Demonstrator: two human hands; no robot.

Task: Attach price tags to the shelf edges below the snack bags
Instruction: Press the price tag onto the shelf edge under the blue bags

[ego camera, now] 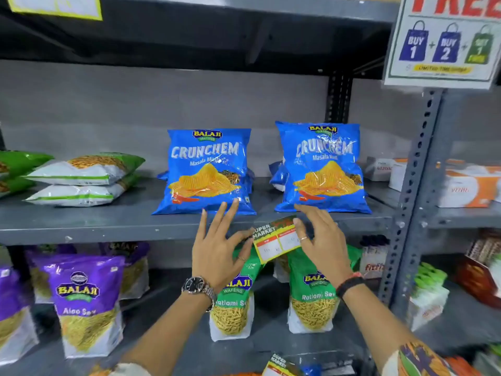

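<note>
Two blue Crunchem bags (206,172) (322,166), two green Ratlami Sev bags (233,299) (314,291), perhaps three purple Aloo Sev bags (86,302) at left, two price tags (276,241) (279,365).

A promotional sign (444,42) hangs at one o'clock, white and orange boxes (466,185) sit at three o'clock, and a yellow-edged paper (55,6) shows at eleven o'clock.

Supermarket aisle, grey metal shelves (113,226) stocked with snack bags (206,172), "buy 1, buy 2" offer sign (444,42) at 1 o'clock
</note>
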